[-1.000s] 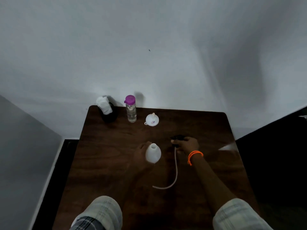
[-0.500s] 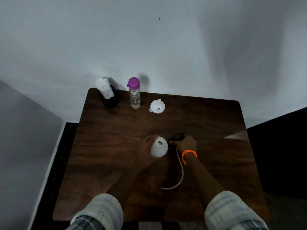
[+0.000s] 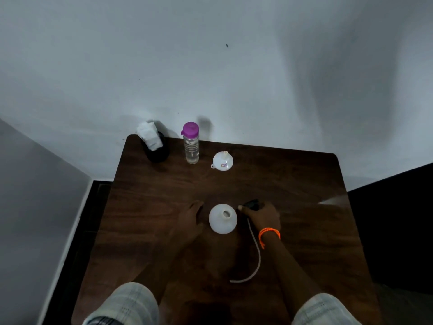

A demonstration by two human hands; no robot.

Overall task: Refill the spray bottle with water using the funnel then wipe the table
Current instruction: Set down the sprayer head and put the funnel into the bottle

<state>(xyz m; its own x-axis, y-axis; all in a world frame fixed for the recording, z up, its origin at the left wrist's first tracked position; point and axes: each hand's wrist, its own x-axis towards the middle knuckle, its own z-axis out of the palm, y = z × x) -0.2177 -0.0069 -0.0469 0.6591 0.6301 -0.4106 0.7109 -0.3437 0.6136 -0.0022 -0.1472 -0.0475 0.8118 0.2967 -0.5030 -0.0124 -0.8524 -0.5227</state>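
Observation:
The white spray bottle body (image 3: 222, 219) stands upright and uncapped in the middle of the dark wooden table (image 3: 304, 184). My left hand (image 3: 191, 219) lies flat on the table just left of it, apart from the bottle. My right hand (image 3: 262, 215) holds the black spray head (image 3: 251, 204) down on the table to the right of the bottle; its white dip tube (image 3: 256, 254) curves back toward me. A white funnel (image 3: 222, 161) lies upside down near the far edge. Next to it stands a clear water bottle (image 3: 191, 143) with a purple cap.
A black holder with white tissue (image 3: 153, 143) sits at the table's far left corner. A white wall runs behind the table. Dark floor lies to the left and right of the table.
My left hand has let go of the spray bottle body, which now stands upright by itself. My right hand stays on the spray head. The camera has tilted downward.

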